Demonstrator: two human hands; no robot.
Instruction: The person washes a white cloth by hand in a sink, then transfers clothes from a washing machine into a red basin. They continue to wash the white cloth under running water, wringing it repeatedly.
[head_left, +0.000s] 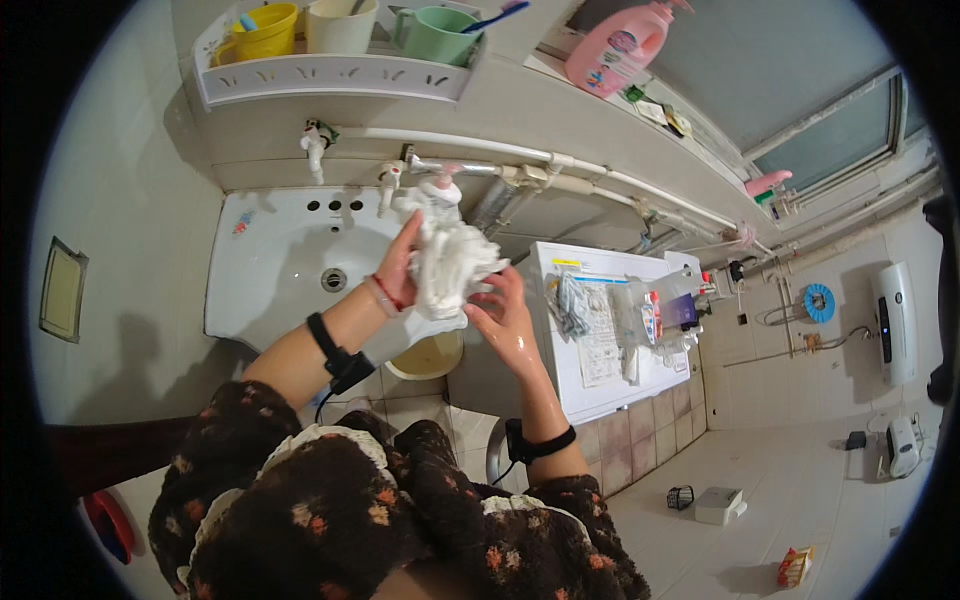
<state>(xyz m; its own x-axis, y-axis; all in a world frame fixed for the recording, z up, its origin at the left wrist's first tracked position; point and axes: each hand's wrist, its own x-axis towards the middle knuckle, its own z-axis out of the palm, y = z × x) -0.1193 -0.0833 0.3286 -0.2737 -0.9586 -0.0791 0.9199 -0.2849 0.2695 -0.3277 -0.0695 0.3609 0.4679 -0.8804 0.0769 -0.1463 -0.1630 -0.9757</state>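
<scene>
My left hand (401, 270) is closed on a bunched white cloth (450, 262), which I hold up over the right edge of the white washbasin (255, 292). My right hand (506, 315) is at the cloth's lower right side, its fingers spread and curved; whether the fingertips touch the cloth is hard to tell. Just beyond the cloth shows a pink pump top (448, 177) on a white bottle, its lower part hidden by the cloth. Both forearms look wet.
Two taps and pipes run along the wall behind the basin. A cup shelf (337, 79) hangs above. A washing machine (585, 397) with a cloth and bottles on top stands at right. A yellowish bucket (427, 356) sits below the basin's edge.
</scene>
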